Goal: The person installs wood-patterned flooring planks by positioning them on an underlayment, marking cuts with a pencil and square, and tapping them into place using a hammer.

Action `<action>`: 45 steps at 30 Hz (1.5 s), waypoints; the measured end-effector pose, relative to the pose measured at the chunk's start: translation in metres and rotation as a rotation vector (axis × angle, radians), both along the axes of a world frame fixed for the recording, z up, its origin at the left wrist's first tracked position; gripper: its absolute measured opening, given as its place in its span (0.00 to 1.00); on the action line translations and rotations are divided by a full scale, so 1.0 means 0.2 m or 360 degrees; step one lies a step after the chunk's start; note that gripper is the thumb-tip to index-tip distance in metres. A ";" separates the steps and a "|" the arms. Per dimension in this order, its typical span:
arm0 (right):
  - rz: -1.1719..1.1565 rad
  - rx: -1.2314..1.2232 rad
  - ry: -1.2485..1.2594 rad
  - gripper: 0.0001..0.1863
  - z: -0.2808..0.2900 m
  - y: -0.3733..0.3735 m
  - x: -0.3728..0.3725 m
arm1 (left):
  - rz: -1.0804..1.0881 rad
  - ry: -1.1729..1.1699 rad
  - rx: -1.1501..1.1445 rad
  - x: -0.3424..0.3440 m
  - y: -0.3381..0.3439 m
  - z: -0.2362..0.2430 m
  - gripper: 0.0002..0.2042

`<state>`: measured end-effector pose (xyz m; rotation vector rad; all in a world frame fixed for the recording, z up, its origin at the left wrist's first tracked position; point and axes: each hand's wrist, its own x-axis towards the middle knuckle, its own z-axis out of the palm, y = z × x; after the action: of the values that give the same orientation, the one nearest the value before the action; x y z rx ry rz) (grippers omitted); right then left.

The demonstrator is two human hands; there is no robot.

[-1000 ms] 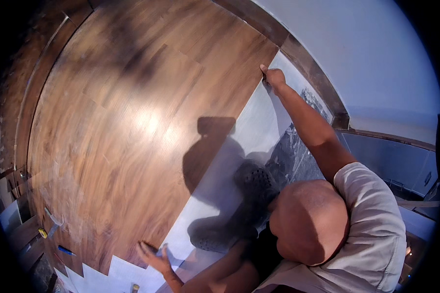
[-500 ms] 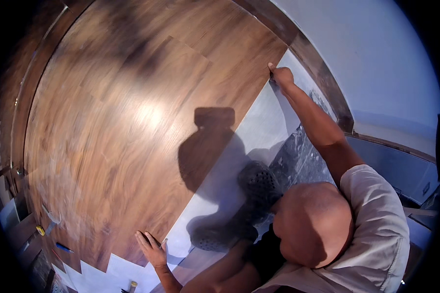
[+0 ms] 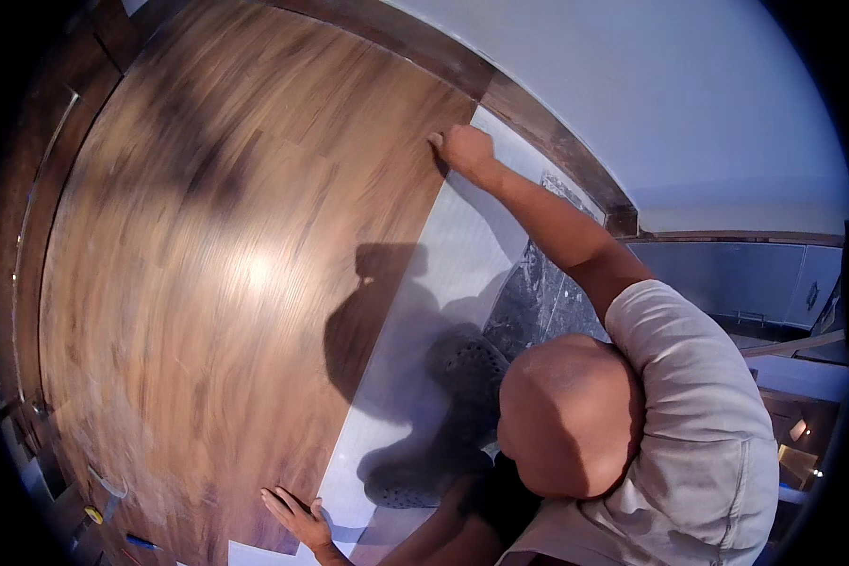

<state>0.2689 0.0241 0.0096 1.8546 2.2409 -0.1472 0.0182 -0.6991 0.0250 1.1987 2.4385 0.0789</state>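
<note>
Wood-look floor planks (image 3: 208,358) cover most of the ground at left and far. My left hand (image 3: 297,521) lies on them near the lower edge, fingers spread, beside the border with a pale underlay sheet (image 3: 467,222). At the far end of that plank edge, my right hand (image 3: 464,149) is curled with its thumb over the wood. Its other fingers are mostly hidden, and I cannot make out what is in them. The underlay runs between both hands, partly under my shadow. Black perforated clogs (image 3: 467,363) are on my feet.
Dusty dark bare floor (image 3: 538,292) shows beyond the underlay. A brown border strip (image 3: 575,137) follows the pale wall (image 3: 726,113). A grey cabinet (image 3: 726,278) stands at right. A yellow tape measure (image 3: 92,514) and a blue pen-like tool (image 3: 141,542) lie at lower left.
The view has shifted, showing more of the cabinet at right. Both hands stay at the plank edge; my right hand looks a little further over the wood.
</note>
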 end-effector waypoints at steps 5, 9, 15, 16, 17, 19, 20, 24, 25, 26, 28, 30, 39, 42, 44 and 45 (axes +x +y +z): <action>0.0892 0.0625 0.0998 0.26 -0.17 -0.13 -0.20 | 0.0004 -0.0010 0.0003 0.04 -0.06 -0.04 0.45; 0.0777 0.0447 0.0922 0.30 -0.23 -0.08 -0.18 | 0.0053 -0.0044 -0.0069 -0.01 -0.04 -0.05 0.43; 0.0899 0.0555 0.0892 0.27 -0.12 -0.19 -0.18 | 0.0249 -0.0032 0.0097 0.02 -0.05 0.00 0.39; 0.0921 0.0511 0.0909 0.27 -0.14 -0.26 -0.20 | 0.0296 0.0017 0.0143 0.04 -0.08 0.01 0.38; 0.0932 0.0485 0.0896 0.27 -0.13 -0.32 -0.19 | 0.0427 -0.0009 0.0229 0.08 -0.05 0.03 0.33; 0.1121 0.0251 0.0942 0.27 -0.11 -0.43 -0.25 | 0.0660 0.0146 0.0418 0.12 -0.09 -0.05 0.31; 0.1202 0.0123 0.0955 0.27 -0.10 -0.50 -0.31 | 0.0764 0.0215 0.0502 0.12 -0.12 -0.08 0.30; 0.1293 0.0080 0.1140 0.29 0.11 -0.61 -0.54 | 0.1428 0.0628 0.0539 0.03 -0.07 -0.20 0.28; 0.1280 0.0117 0.1193 0.30 0.14 -0.60 -0.61 | 0.1448 0.0771 0.0486 0.02 -0.05 -0.22 0.27; 0.1266 0.0154 0.1248 0.31 0.16 -0.60 -0.64 | 0.1425 0.0765 0.0518 0.01 -0.05 -0.22 0.27; 0.1333 0.0206 0.0973 0.32 0.04 -0.59 -0.51 | 0.1389 0.0721 0.0594 0.02 -0.06 -0.25 0.26; 0.1350 0.0223 0.0795 0.33 -0.06 -0.64 -0.40 | 0.1363 0.0744 0.0566 0.01 -0.07 -0.26 0.26; 0.1388 0.0141 0.0863 0.33 0.02 -0.61 -0.56 | 0.1404 0.0766 0.0536 -0.02 -0.08 -0.23 0.26; 0.1305 0.0318 0.1109 0.32 0.17 -0.58 -0.72 | 0.1420 0.0770 0.0524 -0.01 -0.09 -0.23 0.27; 0.1301 0.0260 0.0872 0.34 -0.01 -0.61 -0.48 | 0.1430 0.0740 0.0515 0.00 -0.10 -0.27 0.27; 0.1286 0.0282 0.0781 0.34 -0.06 -0.60 -0.44 | 0.1386 0.0797 0.0503 0.00 -0.09 -0.27 0.26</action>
<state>0.1812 -0.0967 -0.0030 0.8875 3.2373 -0.2861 0.0173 -0.7179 -0.0287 0.1570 3.3141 0.4752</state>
